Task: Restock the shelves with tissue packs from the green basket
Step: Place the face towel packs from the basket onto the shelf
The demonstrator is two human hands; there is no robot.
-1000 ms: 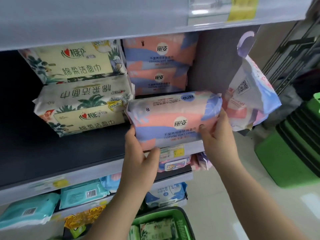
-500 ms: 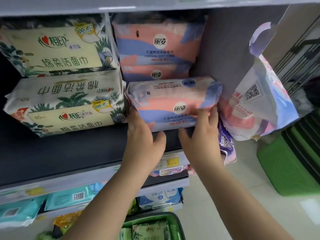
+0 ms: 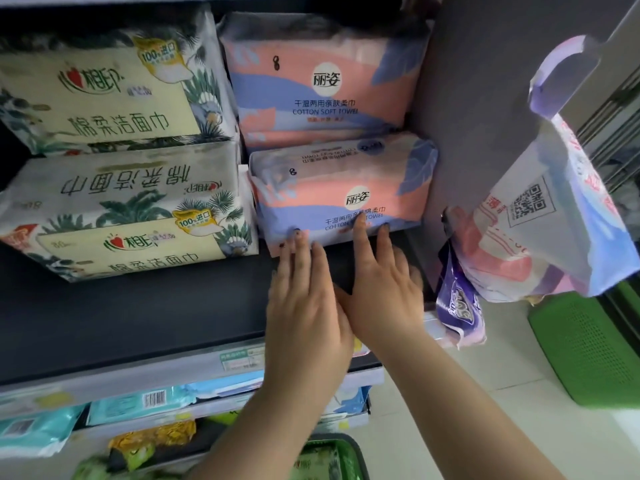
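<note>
A pink and blue tissue pack (image 3: 332,188) lies on the dark shelf (image 3: 138,313), in front of a stack of like packs (image 3: 318,81). My left hand (image 3: 304,306) and my right hand (image 3: 384,292) lie side by side with straight fingers, and their fingertips press the pack's front face. Neither hand curls round anything. The green basket (image 3: 332,455) shows at the bottom edge, with a pack inside it.
Two cream, leaf-printed packs (image 3: 117,161) are stacked to the left. A bag of pink packs (image 3: 554,209) and a purple pack (image 3: 457,306) hang off the shelf's right end panel. Lower shelves hold blue packs (image 3: 138,403). A green crate (image 3: 588,351) stands on the floor at right.
Both hands carried the pink and blue pack onto the shelf, let go of it, and now push it back with straight fingers. The view has moved closer to the shelf.
</note>
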